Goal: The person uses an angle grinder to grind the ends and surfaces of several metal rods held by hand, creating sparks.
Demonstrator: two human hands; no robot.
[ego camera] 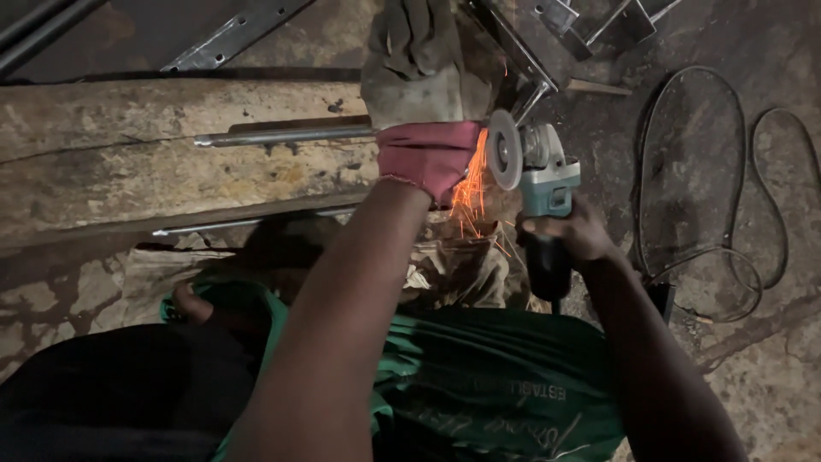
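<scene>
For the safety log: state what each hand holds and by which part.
The right hand grips the angle grinder by its dark rear body. The gloved left hand presses on the metal rod near its sparking end; whether its fingers close around it cannot be told.

Dim scene, bright orange sparks (pixel 470 192), murky corners.

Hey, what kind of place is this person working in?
Most likely a rough metalworking or welding workshop: a teal handheld angle grinder throws orange sparks, long grey steel rods lie on a worn wooden beam, and a black power cable loops across the concrete floor.
</scene>
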